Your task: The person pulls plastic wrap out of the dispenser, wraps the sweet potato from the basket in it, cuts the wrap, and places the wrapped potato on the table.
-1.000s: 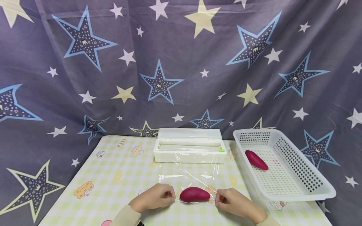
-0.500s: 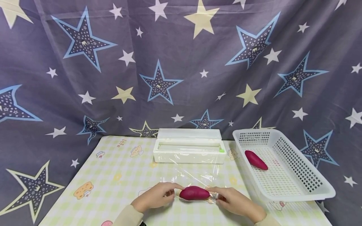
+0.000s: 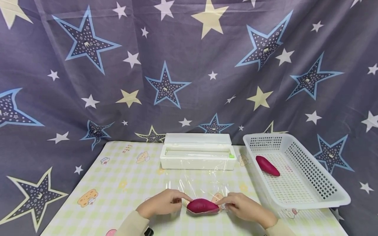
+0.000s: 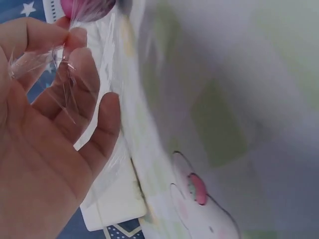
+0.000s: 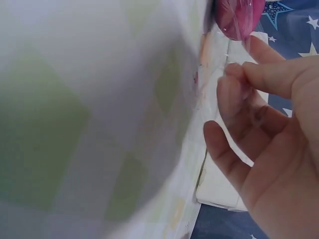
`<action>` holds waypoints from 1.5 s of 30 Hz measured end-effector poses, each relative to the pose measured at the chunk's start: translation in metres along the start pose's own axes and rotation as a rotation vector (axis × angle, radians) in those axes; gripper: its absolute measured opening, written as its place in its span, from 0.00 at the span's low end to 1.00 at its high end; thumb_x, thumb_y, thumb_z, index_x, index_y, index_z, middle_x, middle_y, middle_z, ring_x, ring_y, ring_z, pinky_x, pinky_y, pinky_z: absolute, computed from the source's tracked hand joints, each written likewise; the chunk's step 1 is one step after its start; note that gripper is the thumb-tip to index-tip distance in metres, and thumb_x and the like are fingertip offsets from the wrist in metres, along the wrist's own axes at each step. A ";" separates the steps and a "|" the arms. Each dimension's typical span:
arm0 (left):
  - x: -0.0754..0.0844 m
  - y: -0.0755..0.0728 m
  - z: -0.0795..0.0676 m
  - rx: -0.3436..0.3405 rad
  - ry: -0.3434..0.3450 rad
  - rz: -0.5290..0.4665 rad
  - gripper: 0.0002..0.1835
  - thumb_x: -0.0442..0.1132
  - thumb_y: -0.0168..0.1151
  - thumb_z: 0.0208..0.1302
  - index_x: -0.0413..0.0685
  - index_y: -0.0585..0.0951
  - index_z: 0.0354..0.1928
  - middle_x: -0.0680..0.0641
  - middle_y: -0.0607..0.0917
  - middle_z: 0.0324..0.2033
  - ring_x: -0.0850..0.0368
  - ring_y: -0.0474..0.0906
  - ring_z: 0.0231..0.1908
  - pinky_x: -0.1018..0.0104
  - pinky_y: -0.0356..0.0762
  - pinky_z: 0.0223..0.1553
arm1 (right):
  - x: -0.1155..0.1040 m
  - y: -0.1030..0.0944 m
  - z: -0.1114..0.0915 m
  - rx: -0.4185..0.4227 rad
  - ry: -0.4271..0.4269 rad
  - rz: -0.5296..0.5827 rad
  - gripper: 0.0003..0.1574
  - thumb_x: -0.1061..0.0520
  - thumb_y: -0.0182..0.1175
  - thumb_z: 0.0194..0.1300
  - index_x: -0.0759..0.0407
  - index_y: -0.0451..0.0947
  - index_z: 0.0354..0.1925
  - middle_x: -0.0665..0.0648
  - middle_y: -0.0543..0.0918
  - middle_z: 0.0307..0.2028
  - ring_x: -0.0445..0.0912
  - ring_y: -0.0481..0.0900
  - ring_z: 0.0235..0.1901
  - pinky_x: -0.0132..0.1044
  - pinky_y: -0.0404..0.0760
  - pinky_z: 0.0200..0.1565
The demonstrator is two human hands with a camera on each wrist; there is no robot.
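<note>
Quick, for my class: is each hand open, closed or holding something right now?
Left hand: holding, pinching clear film with thumb and fingers.
Right hand: holding, pinching the same film.

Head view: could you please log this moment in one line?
left hand: pinches film; right hand: pinches film; red tuber: between hands; white box: open

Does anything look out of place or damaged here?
One corner of the perforated plastic basket appears to jut past the right edge of the table, which looks a little precarious. Nothing seems spilled or damaged.
</note>
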State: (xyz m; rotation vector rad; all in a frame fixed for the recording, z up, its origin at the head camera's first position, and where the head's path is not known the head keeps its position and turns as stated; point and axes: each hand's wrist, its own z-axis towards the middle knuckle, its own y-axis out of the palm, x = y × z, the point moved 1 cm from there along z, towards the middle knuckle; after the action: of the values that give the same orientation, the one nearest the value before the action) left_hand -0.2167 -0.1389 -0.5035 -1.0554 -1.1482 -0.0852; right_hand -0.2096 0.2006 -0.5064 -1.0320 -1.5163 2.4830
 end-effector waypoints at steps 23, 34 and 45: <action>-0.030 -0.018 0.028 0.082 -0.185 0.043 0.19 0.34 0.55 0.72 0.65 0.83 0.58 0.55 0.77 0.25 0.64 0.62 0.19 0.69 0.66 0.24 | 0.038 0.001 0.024 0.050 0.306 0.146 0.20 0.73 0.55 0.67 0.59 0.86 0.49 0.49 0.83 0.31 0.35 0.76 0.32 0.32 0.79 0.36; -0.032 -0.015 0.030 0.142 -0.131 0.108 0.16 0.32 0.56 0.70 0.56 0.86 0.52 0.55 0.83 0.32 0.64 0.74 0.27 0.66 0.75 0.33 | 0.043 0.011 0.028 0.038 0.371 0.147 0.21 0.70 0.54 0.70 0.55 0.85 0.53 0.48 0.83 0.34 0.36 0.73 0.30 0.33 0.76 0.35; -0.004 -0.015 0.034 0.299 -0.008 0.312 0.19 0.34 0.61 0.66 0.49 0.81 0.59 0.48 0.80 0.57 0.49 0.73 0.60 0.45 0.71 0.62 | 0.042 0.010 0.026 0.050 0.366 0.118 0.19 0.70 0.55 0.70 0.56 0.86 0.51 0.48 0.84 0.37 0.35 0.72 0.31 0.32 0.74 0.34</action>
State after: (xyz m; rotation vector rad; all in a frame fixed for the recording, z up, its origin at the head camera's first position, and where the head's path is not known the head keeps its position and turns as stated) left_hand -0.2505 -0.1244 -0.4962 -0.9540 -0.9564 0.3276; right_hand -0.2537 0.1907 -0.5283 -1.5050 -1.3105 2.2226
